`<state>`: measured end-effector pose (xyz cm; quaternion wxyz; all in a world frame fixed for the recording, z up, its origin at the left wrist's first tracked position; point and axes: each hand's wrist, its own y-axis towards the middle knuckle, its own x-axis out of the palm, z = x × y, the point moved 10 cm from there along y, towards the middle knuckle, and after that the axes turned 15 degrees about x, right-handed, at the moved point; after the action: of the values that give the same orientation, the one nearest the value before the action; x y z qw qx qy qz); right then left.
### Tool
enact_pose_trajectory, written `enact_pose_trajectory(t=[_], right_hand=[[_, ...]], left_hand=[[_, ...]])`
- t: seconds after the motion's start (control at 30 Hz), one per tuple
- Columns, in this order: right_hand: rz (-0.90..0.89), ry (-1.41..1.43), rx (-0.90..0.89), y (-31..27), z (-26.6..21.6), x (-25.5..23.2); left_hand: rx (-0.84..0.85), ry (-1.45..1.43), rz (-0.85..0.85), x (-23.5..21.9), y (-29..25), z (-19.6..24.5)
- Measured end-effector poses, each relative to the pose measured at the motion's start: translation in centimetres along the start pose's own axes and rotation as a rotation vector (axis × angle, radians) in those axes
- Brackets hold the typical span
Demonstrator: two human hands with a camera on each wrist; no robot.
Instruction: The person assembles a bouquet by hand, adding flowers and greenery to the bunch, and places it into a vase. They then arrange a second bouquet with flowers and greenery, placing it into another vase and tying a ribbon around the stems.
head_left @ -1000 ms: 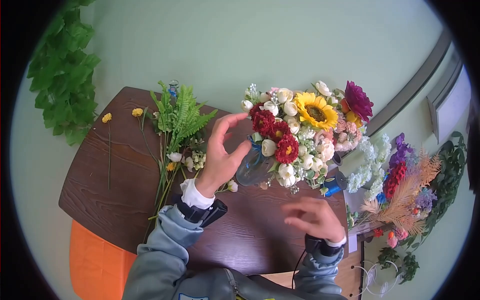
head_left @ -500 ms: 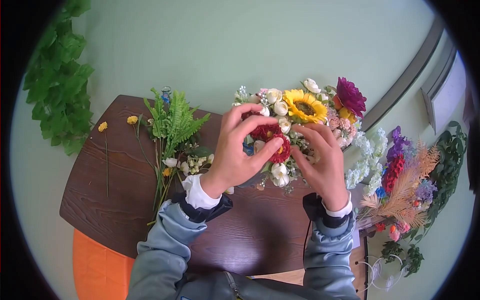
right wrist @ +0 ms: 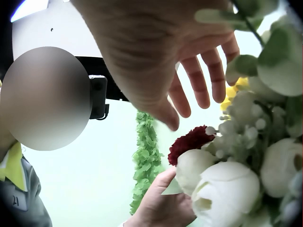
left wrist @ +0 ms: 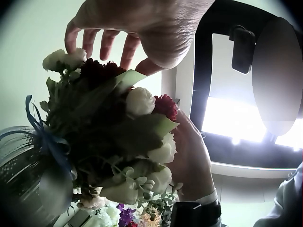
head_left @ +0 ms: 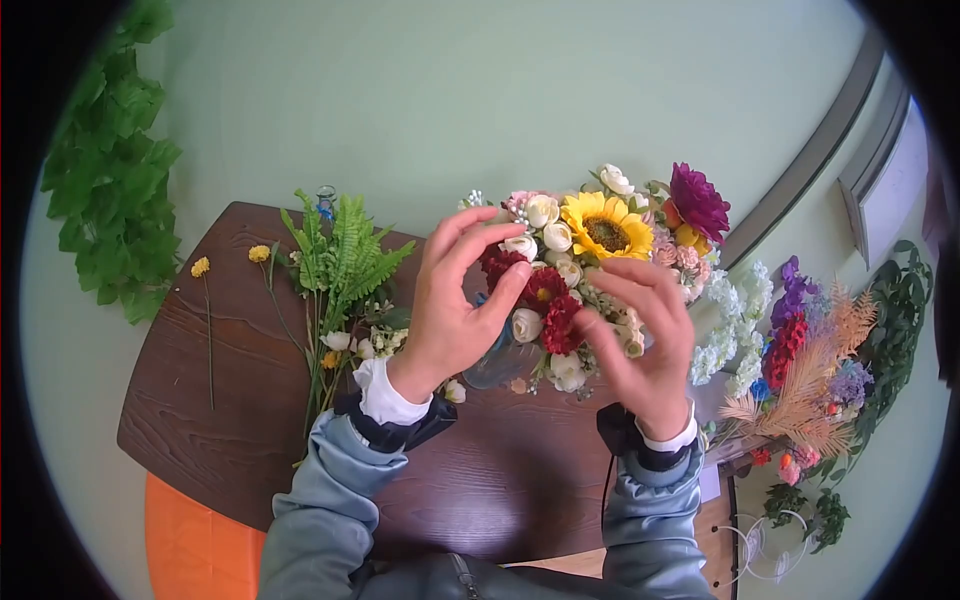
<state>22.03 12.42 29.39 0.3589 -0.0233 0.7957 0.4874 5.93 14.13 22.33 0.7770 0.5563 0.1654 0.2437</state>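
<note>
A full bouquet stands in a clear glass vase (head_left: 487, 372) with a blue ribbon (left wrist: 51, 144) at its neck. A yellow sunflower (head_left: 607, 235), dark red flowers (head_left: 560, 325) and white blooms (head_left: 526, 325) fill it. My left hand (head_left: 450, 315) is at the bouquet's left side, its relaxed fingers spread beside the red flowers. On the front right side, my right hand (head_left: 645, 345) has its thumb close to a red flower and its fingers loosely bent over white blooms. Seen from the right wrist, its fingers (right wrist: 195, 82) hang apart above the flowers, gripping nothing.
Fern and white-flower stems (head_left: 345, 260) lie on the dark wooden table (head_left: 170, 370), left of the vase, with yellow-headed stems (head_left: 208, 330) farther left. More artificial flowers (head_left: 790, 340) stand at the right. An orange chair (head_left: 200, 530) is by the table's front left edge.
My right hand has risen from over the table's front to the bouquet's right side. The left hand moved in over the red flowers, then drew slightly back left, uncovering them.
</note>
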Motion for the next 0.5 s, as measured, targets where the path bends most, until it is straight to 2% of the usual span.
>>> enact_pose_trajectory(t=[0.03,0.1,0.17,0.27,0.33,0.37,0.43,0.47,0.5], right_hand=[[0.001,-0.001,-0.001,-0.1,-0.4,0.0],[-0.169,-0.064,0.011,-0.3,-0.8,2.0],[-0.162,-0.032,-0.036,-0.4,-0.4,2.1],[-0.082,0.018,0.066,-0.4,1.1,0.8],[-0.073,0.013,0.094,-0.5,1.8,0.1],[-0.065,0.008,0.12,-0.5,2.1,-0.2],[-0.047,0.005,0.118,-0.7,2.1,-0.5],[-0.006,0.021,0.135,-0.9,2.4,-0.9],[0.034,0.038,0.152,-1.2,2.7,-1.2]], left_hand=[[0.002,0.0,0.001,0.1,-0.1,-0.2],[-0.013,-0.094,-0.046,0.9,-0.3,-0.6],[-0.049,-0.124,-0.057,0.7,-0.2,-0.3],[-0.107,-0.167,-0.125,1.0,-0.3,-0.6],[-0.287,-0.296,-0.064,1.2,-0.9,-2.1],[-0.285,-0.298,-0.064,1.2,-0.6,-2.2],[-0.034,-0.003,-0.036,0.0,1.3,-0.7],[0.036,0.055,-0.02,-0.1,1.9,-0.4],[0.036,0.055,-0.019,0.0,2.0,-1.1]])
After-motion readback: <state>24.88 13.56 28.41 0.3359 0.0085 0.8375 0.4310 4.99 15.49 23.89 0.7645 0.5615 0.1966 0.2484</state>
